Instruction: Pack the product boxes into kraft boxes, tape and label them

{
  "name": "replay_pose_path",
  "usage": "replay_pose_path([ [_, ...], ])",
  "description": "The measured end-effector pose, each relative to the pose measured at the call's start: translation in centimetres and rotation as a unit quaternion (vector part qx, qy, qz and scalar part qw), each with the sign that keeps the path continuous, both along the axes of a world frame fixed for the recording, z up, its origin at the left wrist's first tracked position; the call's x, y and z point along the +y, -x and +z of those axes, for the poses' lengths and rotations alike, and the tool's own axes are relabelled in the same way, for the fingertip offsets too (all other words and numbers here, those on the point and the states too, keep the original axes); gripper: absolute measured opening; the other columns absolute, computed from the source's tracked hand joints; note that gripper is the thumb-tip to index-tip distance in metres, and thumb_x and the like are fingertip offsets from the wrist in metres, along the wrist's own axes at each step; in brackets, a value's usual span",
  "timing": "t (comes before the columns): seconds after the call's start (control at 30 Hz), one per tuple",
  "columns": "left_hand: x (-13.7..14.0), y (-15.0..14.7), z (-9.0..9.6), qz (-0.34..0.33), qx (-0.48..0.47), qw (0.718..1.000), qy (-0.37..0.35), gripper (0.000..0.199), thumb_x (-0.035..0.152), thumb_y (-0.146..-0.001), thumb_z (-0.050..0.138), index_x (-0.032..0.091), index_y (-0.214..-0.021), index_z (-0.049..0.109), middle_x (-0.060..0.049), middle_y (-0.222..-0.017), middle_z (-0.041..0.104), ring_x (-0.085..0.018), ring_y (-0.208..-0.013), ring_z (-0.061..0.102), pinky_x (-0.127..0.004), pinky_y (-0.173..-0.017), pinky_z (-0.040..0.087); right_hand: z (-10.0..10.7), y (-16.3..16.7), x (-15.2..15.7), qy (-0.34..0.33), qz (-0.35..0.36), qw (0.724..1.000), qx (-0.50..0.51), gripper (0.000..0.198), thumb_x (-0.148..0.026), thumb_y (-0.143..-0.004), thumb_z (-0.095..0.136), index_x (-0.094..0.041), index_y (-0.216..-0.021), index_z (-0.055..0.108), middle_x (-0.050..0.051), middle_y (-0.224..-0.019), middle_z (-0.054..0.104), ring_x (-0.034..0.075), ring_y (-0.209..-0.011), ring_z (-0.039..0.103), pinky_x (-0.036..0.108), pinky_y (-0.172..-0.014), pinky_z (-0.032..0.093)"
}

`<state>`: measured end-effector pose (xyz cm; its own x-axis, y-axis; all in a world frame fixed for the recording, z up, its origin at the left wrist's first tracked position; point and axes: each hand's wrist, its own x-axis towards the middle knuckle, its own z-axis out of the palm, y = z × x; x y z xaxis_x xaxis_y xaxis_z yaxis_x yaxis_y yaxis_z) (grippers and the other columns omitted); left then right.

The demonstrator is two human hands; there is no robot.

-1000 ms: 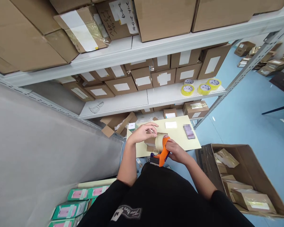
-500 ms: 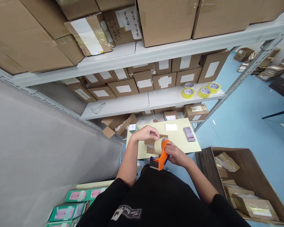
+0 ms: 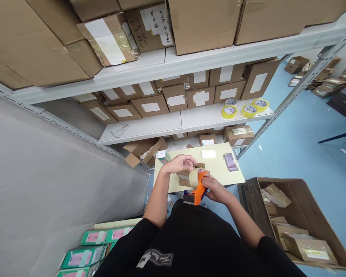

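My right hand (image 3: 215, 187) is closed around an orange tape dispenser (image 3: 200, 189), fitted with a wide roll of tape (image 3: 194, 177). The dispenser's dark cutting end tilts down toward my body. My left hand (image 3: 183, 163) hovers at the roll's upper left edge, its fingers loosely curled and thumb apart, with nothing visible between them. Behind the roll, a small cardboard box (image 3: 183, 180) lies on the pale yellow table (image 3: 219, 167), partly hidden by my hands and the roll.
On the table are a small green-and-white box (image 3: 163, 156), a white paper (image 3: 208, 154) and a blurred purple item (image 3: 230, 162). Tape rolls (image 3: 228, 112) and boxes fill the shelf ahead. A large carton (image 3: 302, 207) of parcels stands right; green boxes (image 3: 77, 257) sit lower left.
My left fingers have lifted slightly off the tape roll and spread a little. The dispenser in my right hand has shifted slightly up and to the right.
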<state>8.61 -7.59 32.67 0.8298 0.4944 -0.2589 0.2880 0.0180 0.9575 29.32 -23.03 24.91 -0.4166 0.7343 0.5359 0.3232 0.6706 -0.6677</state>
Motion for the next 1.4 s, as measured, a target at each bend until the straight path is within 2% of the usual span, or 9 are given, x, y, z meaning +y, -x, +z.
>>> replay_pose_path([
  [0.37, -0.8, 0.9, 1.1, 0.063, -0.003, 0.997, -0.046, 0.039, 0.042, -0.078, 0.087, 0.016, -0.104, 0.077, -0.007, -0.091, 0.077, -0.020, -0.088, 0.072, -0.033, -0.087, 0.057, 0.0, 0.1, 0.3, -0.011, -0.014, 1.000, -0.006, 0.022, -0.005, -0.092, 0.051, -0.026, -0.085, 0.052, -0.001, -0.077, 0.055, 0.021, -0.076, 0.052, 0.048, -0.102, 0.050],
  [0.57, -0.7, 0.5, 0.4, 0.105, -0.005, 0.988, -0.116, 0.049, 0.043, -0.076, 0.089, 0.019, -0.116, 0.076, -0.012, -0.126, 0.071, -0.019, -0.090, 0.075, -0.032, -0.084, 0.059, 0.1, -0.3, 0.6, -0.008, -0.017, 1.000, -0.019, 0.023, -0.004, -0.091, 0.050, -0.026, -0.086, 0.052, -0.001, -0.078, 0.056, 0.021, -0.076, 0.053, 0.047, -0.100, 0.050],
  [0.7, -0.2, 0.4, 0.3, 0.017, 0.022, 0.990, -0.138, 0.036, 0.048, -0.088, 0.076, 0.019, -0.109, 0.080, -0.011, -0.115, 0.077, -0.022, -0.104, 0.071, -0.031, -0.090, 0.056, 0.2, 0.1, 0.6, -0.014, -0.017, 1.000, -0.018, 0.023, -0.003, -0.089, 0.050, -0.026, -0.084, 0.052, 0.000, -0.078, 0.056, 0.021, -0.077, 0.053, 0.046, -0.098, 0.051],
  [0.77, 0.1, 0.4, 0.0, -0.006, 0.030, 0.992, -0.125, 0.035, 0.050, -0.089, 0.075, 0.018, -0.103, 0.081, -0.010, -0.108, 0.079, -0.022, -0.101, 0.071, -0.032, -0.090, 0.055, 0.4, 0.3, 0.6, -0.016, -0.015, 1.000, -0.017, 0.023, -0.004, -0.088, 0.050, -0.026, -0.084, 0.053, 0.000, -0.078, 0.057, 0.021, -0.077, 0.053, 0.046, -0.099, 0.051],
  [0.9, 0.4, 0.5, -0.7, 0.022, 0.045, 0.995, -0.087, 0.036, 0.051, -0.084, 0.079, 0.016, -0.092, 0.079, -0.008, -0.093, 0.079, -0.020, -0.087, 0.069, -0.031, -0.082, 0.054, 0.5, 0.5, 0.6, -0.008, -0.005, 1.000, -0.011, 0.022, -0.005, -0.089, 0.050, -0.026, -0.083, 0.053, -0.001, -0.076, 0.056, 0.021, -0.074, 0.053, 0.047, -0.101, 0.051],
  [1.0, 0.2, 0.4, -1.1, 0.020, 0.060, 0.994, -0.091, 0.034, 0.050, -0.084, 0.076, 0.016, -0.086, 0.075, -0.005, -0.085, 0.075, -0.018, -0.081, 0.065, -0.029, -0.077, 0.051, 0.0, 0.5, 0.5, -0.001, -0.005, 1.000, -0.001, 0.022, -0.006, -0.092, 0.051, -0.026, -0.083, 0.053, -0.001, -0.075, 0.055, 0.021, -0.074, 0.054, 0.047, -0.101, 0.051],
  [1.07, -0.1, 0.4, -1.1, 0.018, 0.072, 0.991, -0.114, 0.032, 0.048, -0.087, 0.070, 0.017, -0.084, 0.073, -0.003, -0.081, 0.072, -0.017, -0.077, 0.062, -0.028, -0.073, 0.049, -0.5, 0.5, 0.6, 0.005, -0.010, 1.000, 0.011, 0.022, -0.006, -0.092, 0.053, -0.026, -0.083, 0.053, -0.001, -0.076, 0.055, 0.021, -0.078, 0.055, 0.046, -0.100, 0.052],
  [1.17, -0.8, 0.2, -0.8, 0.051, 0.086, 0.981, -0.165, 0.026, 0.041, -0.092, 0.061, 0.018, -0.084, 0.070, -0.002, -0.083, 0.070, -0.016, -0.077, 0.059, -0.027, -0.071, 0.047, -1.6, 0.6, 0.8, 0.023, -0.025, 0.999, 0.036, 0.019, -0.008, -0.092, 0.054, -0.025, -0.084, 0.055, 0.001, -0.079, 0.058, 0.023, -0.089, 0.058, 0.045, -0.098, 0.053],
  [1.4, -1.9, -0.3, 0.7, 0.100, 0.114, 0.949, -0.276, 0.016, 0.026, -0.093, 0.055, 0.020, -0.084, 0.066, -0.003, -0.087, 0.071, -0.019, -0.084, 0.063, -0.030, -0.079, 0.049, -2.8, 0.8, 1.0, 0.076, -0.047, 0.992, 0.084, 0.012, -0.012, -0.092, 0.059, -0.022, -0.096, 0.064, 0.008, -0.103, 0.069, 0.026, -0.109, 0.061, 0.043, -0.100, 0.053],
])
